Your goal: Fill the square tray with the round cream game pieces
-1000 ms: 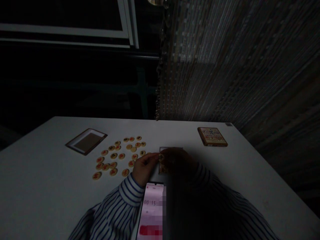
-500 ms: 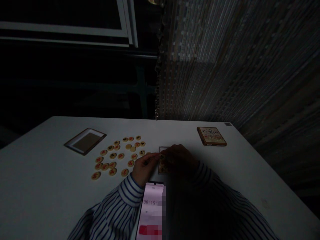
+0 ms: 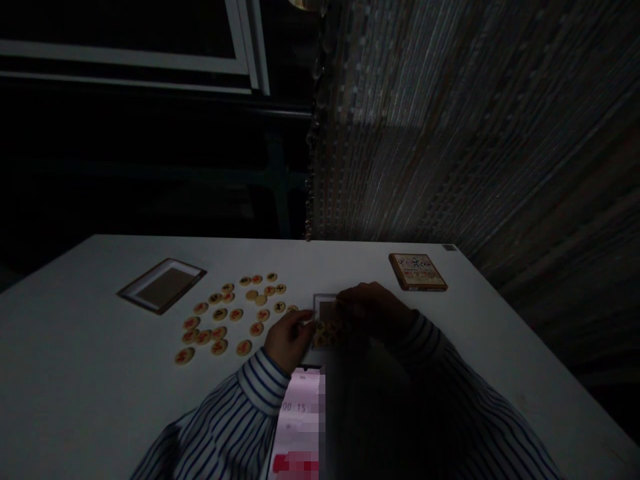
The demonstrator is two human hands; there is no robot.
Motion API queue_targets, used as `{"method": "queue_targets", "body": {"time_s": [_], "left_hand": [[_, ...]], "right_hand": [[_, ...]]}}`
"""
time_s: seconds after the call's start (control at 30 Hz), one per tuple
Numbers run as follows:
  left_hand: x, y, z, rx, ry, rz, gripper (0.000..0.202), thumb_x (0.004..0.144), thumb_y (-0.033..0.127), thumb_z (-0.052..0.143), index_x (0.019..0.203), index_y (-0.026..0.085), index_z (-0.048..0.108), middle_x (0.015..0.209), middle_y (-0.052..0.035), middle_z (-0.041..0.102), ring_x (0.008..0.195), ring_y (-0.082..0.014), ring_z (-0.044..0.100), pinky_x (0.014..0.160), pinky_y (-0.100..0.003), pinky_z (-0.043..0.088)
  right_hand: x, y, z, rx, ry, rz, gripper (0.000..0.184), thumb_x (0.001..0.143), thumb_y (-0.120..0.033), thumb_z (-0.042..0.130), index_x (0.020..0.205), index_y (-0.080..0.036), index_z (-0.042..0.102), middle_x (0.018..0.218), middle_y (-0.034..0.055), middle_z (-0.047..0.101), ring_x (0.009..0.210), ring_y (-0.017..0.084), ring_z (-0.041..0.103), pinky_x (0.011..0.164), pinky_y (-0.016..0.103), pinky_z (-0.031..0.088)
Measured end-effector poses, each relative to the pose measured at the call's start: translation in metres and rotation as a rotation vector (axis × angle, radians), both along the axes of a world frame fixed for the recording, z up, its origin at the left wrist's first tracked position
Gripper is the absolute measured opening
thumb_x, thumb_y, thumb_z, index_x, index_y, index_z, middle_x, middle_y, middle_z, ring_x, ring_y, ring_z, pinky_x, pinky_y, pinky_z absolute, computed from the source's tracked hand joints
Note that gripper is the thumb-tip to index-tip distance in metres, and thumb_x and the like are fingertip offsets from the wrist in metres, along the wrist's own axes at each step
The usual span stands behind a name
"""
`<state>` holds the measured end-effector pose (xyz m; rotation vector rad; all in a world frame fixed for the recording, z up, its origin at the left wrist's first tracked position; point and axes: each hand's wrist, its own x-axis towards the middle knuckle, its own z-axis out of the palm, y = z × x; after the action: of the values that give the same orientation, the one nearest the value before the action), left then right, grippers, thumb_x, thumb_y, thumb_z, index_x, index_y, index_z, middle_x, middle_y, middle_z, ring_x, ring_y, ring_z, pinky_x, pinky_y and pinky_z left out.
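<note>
Several round wooden game pieces [image 3: 227, 313] with red or black marks lie scattered on the white table [image 3: 100, 373]. My left hand [image 3: 289, 340] has its fingers curled, pinched at the left edge of a small shallow box [image 3: 325, 312] that holds a few pieces. My right hand [image 3: 376, 308] is in shadow over the box's right side, fingers bent on or at a piece inside. Both sleeves are striped.
A lit phone [image 3: 299, 427] showing a timer stands near my chest. A shallow box lid or tray [image 3: 161, 285] lies at the far left, a printed square box [image 3: 418, 272] at the far right. A beaded curtain [image 3: 450, 120] hangs behind the table.
The view has shifted slightly left. My hands have stayed at the small box, and more of its inside with pieces now shows between them.
</note>
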<state>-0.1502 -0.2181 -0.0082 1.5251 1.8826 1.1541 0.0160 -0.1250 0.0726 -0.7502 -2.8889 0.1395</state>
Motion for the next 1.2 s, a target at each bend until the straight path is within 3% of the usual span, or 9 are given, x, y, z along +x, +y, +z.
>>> {"method": "queue_targets", "body": {"time_s": [0.3, 0.7, 1.2], "left_hand": [[-0.004, 0.002, -0.009, -0.02, 0.211, -0.048, 0.033, 0.072, 0.028, 0.044, 0.099, 0.012, 0.055, 0.088, -0.0085, 0.06, 0.077, -0.0159, 0.056, 0.071, -0.029, 0.045], [-0.001, 0.001, -0.007, -0.079, 0.257, -0.064, 0.035, 0.072, 0.03, 0.043, 0.1, 0.011, 0.055, 0.089, -0.0095, 0.061, 0.079, -0.017, 0.057, 0.072, -0.029, 0.045], [-0.003, 0.002, -0.013, -0.056, 0.262, -0.085, 0.032, 0.072, 0.027, 0.043, 0.1, 0.015, 0.054, 0.092, -0.0065, 0.061, 0.081, -0.0156, 0.057, 0.073, -0.028, 0.045]], "right_hand": [[0.019, 0.013, -0.008, -0.05, -0.008, 0.002, 0.027, 0.074, -0.035, 0.046, 0.092, -0.016, 0.054, 0.075, 0.0052, 0.061, 0.069, 0.013, 0.055, 0.063, 0.024, 0.036], [0.028, 0.019, -0.013, -0.122, -0.094, -0.026, 0.026, 0.072, -0.035, 0.048, 0.092, -0.02, 0.055, 0.077, 0.0035, 0.061, 0.069, 0.014, 0.055, 0.063, 0.024, 0.035], [0.021, 0.019, -0.016, -0.085, -0.287, -0.059, 0.021, 0.068, -0.031, 0.051, 0.084, -0.019, 0.059, 0.083, 0.0062, 0.059, 0.078, 0.015, 0.053, 0.066, 0.024, 0.038]]}}
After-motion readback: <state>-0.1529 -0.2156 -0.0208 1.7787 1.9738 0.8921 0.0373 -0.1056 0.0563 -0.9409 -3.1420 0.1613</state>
